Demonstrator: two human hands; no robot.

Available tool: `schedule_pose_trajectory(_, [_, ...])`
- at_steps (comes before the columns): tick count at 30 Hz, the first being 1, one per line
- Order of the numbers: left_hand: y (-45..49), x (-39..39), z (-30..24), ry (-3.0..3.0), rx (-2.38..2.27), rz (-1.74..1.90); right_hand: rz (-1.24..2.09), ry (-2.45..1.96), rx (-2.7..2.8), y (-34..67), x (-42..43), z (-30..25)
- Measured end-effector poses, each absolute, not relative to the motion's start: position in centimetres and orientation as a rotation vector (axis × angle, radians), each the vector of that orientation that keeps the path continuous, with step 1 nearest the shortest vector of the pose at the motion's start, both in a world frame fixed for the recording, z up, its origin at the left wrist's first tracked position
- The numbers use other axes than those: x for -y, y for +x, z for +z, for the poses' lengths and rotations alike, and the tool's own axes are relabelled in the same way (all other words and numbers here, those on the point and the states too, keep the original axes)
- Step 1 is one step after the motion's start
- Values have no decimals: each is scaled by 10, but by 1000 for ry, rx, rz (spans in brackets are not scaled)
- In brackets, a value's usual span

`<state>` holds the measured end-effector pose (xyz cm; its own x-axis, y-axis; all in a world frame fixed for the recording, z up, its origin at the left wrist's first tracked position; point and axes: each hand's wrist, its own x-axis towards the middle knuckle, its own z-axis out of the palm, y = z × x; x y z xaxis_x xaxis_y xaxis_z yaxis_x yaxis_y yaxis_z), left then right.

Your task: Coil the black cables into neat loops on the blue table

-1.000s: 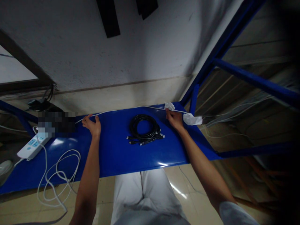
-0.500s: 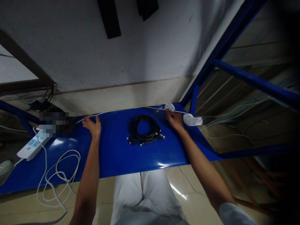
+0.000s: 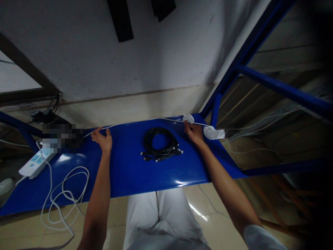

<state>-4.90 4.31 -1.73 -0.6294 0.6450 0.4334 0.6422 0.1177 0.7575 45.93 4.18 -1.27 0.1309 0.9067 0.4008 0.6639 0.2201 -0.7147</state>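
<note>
A coil of black cable (image 3: pixel 159 152) with several plug ends lies on the blue tabletop (image 3: pixel 127 173) between my hands. My left hand (image 3: pixel 103 140) rests by the back edge with its fingers apart, beside a thin white cable (image 3: pixel 135 122) that runs along that edge. On the other side, my right hand (image 3: pixel 194 133) lies with its thumb apart from loosely bent fingers. Its thumb tip meets a crumpled white wad (image 3: pixel 188 118), which looks like tissue. A second white wad (image 3: pixel 213 132) sits just right of this hand. Neither hand shows anything gripped.
A white power strip (image 3: pixel 39 161) stands at the left, near a dark, blurred-out object (image 3: pixel 66 136). Loops of white cord (image 3: pixel 69 191) hang over the front left edge. Blue frame bars (image 3: pixel 281 86) rise on the right, and a wall (image 3: pixel 177 62) closes off the back.
</note>
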Motion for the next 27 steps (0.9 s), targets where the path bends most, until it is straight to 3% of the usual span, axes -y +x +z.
schedule_pose_trajectory(7, [-47, -42, -15, 1346, -2362, 1560, 330, -1427, 1582, 448, -28, 9])
schedule_pose_trajectory(13, [-52, -45, -21, 1438, -2314, 1611, 326, -1075, 2104, 396, 32, 44])
schedule_pose_trajectory(27, [-48, -49, -30, 1520, -2033, 1635, 63, -998, 2572, 380, 57, 18])
